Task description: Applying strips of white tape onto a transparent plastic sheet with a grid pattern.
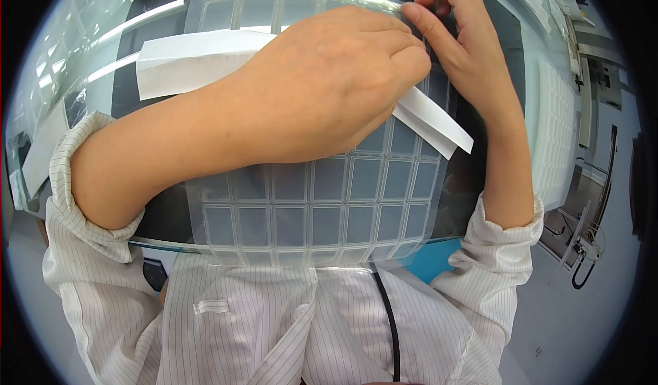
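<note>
A clear plastic tray [329, 224] with rows of rectangular pockets lies in front of me. My left hand [336, 76] reaches across its far half, back up, fingers curled under and their tips hidden. Folded white paper [195, 63] comes out from beneath my left wrist, and another length [435, 122] sticks out past the knuckles; the hand seems closed on it. Whether both lengths are one piece is hidden. At the tray's far right corner, my right hand [456, 39] has its thumb and bent forefinger pinched together at the edge.
Under the tray is a dark mat [161, 213] on a glass-like table surface. Clear plastic sheets [58, 56] are heaped at the far left. A stack of pale trays [552, 138] stands at the right. Equipment with cables [582, 241] is further right.
</note>
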The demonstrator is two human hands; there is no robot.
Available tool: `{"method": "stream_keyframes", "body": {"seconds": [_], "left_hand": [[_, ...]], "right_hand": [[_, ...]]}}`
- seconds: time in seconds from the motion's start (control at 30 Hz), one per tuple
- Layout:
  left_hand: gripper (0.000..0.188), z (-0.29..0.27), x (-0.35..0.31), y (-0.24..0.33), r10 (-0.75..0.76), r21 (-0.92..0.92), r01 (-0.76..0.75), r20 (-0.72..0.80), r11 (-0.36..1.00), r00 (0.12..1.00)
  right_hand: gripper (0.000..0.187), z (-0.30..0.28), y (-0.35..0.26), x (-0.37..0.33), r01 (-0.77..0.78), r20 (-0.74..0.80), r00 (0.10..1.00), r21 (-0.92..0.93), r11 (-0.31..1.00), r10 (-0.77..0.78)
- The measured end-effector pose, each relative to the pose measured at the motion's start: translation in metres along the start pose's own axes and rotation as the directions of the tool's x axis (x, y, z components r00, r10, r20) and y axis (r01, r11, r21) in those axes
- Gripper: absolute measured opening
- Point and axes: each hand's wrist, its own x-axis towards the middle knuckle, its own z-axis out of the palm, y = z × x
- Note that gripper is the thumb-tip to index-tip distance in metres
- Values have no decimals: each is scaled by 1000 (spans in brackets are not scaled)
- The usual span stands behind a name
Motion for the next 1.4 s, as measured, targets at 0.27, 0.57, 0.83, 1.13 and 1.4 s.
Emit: {"method": "stream_keyframes", "body": {"seconds": [0.27, 0.57, 0.83, 1.13, 1.4], "left_hand": [[8, -37, 9, 3, -62, 95, 60, 20, 994, 998], [8, -36, 5, 1, -188, -68, 183, -78, 981, 979], [15, -26, 0, 18, -67, -99, 84, 164, 992, 984], [20, -13, -1, 18, -21, -91, 44, 234, 995, 972], [14, 2, -1, 13, 45, -56, -43, 22, 997, 999]], "right_hand": [[17, -27, -16, -20, -133, 181, 980, 292, 947, 82], [7, -24, -30, -26, 155, 117, 981, -1, 988, -154], [13, -44, -5, -30, -265, 203, 953, 208, 941, 224], [10, 2, 42, -9, 219, 89, 941, 573, 790, -326], [7, 2, 31, -8, 405, -188, 809, 864, 298, -556]]}}
